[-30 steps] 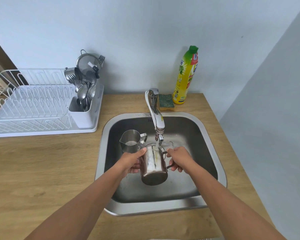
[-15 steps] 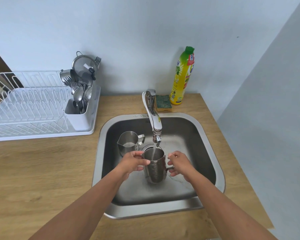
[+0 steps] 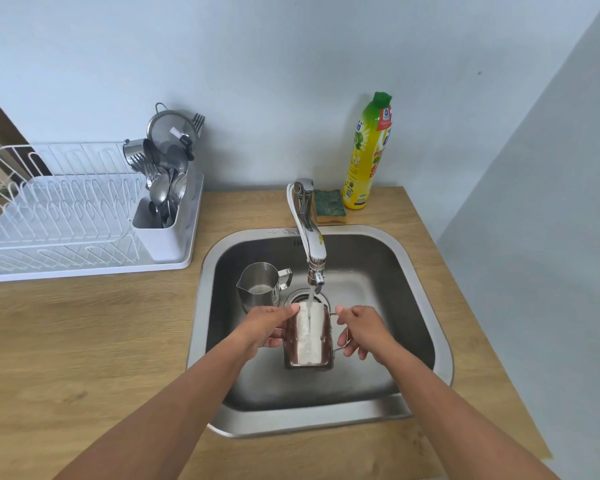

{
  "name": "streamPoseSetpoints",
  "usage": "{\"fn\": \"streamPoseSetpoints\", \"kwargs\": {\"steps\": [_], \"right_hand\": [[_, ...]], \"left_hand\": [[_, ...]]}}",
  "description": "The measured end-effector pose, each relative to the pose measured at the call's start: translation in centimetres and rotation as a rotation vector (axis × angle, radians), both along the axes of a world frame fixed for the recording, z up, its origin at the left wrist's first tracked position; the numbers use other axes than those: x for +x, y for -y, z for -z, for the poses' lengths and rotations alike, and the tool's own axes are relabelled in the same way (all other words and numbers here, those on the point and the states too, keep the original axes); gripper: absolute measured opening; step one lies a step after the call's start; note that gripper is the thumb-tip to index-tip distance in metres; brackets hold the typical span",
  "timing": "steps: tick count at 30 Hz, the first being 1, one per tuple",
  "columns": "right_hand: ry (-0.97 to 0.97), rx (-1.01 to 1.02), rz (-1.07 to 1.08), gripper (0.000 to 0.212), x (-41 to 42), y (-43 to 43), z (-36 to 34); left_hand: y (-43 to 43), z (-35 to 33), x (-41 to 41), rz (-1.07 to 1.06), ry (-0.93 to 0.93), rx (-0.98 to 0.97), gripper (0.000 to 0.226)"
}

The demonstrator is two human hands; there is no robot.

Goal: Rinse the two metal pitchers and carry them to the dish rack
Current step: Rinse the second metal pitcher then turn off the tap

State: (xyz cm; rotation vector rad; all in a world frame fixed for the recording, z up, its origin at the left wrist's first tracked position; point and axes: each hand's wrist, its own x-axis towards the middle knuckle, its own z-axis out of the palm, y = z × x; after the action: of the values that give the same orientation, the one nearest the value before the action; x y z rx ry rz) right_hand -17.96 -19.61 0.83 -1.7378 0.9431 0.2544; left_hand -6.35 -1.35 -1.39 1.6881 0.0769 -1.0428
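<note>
Head view: left hand (image 3: pixel 264 329), right hand (image 3: pixel 359 329) gripping tilted pitcher (image 3: pixel 307 337).

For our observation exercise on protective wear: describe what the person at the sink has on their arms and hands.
Nothing is worn. The left hand and right hand are bare, without gloves, rings, or a watch. Both forearms are bare up to the picture's bottom edge; no sleeves show.

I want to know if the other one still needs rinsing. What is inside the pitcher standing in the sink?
The standing pitcher holds a little pale liquid at its bottom. Whether that is water or residue cannot be told, and its near inner wall is hidden.
</note>
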Motion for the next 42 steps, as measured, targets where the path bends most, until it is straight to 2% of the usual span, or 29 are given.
{"fn": "streamPoseSetpoints", "kwargs": {"steps": [5,11,17,21,29,33,38,42], "right_hand": [[-0.016,-0.005,0.043,0.038,0.0,0.4,0.1],[-0.087,0.084,0.16,0.037,-0.4,1.3,0.5],[-0.083,0.104,0.292,0.036,-1.2,2.8,0.1],[-0.086,0.107,0.336,0.037,-1.9,4.2,-0.2],[-0.101,0.088,0.35,0.038,-3.2,5.3,-0.1],[-0.11,0.074,0.338,0.038,-3.3,5.4,0.1],[-0.117,0.072,0.312,0.039,-2.8,5.3,0.4],[-0.088,0.07,0.279,0.038,-1.8,4.8,0.6]], "left_hand": [[0.5,0.2,-0.6,0.048,-0.012,0.076,0.043],[2.0,0.9,-1.0,0.143,-0.059,0.082,0.041],[4.8,1.4,0.6,0.006,0.167,-0.001,0.061],[6.8,2.3,1.7,-0.027,0.247,0.001,0.074],[9.3,4.7,3.5,-0.182,0.112,-0.045,0.077],[9.5,4.9,3.2,-0.176,0.196,-0.02,0.063],[8.8,5.3,2.2,-0.154,0.277,0.062,0.024],[7.6,6.4,2.1,-0.132,0.302,0.116,0.018]]}}
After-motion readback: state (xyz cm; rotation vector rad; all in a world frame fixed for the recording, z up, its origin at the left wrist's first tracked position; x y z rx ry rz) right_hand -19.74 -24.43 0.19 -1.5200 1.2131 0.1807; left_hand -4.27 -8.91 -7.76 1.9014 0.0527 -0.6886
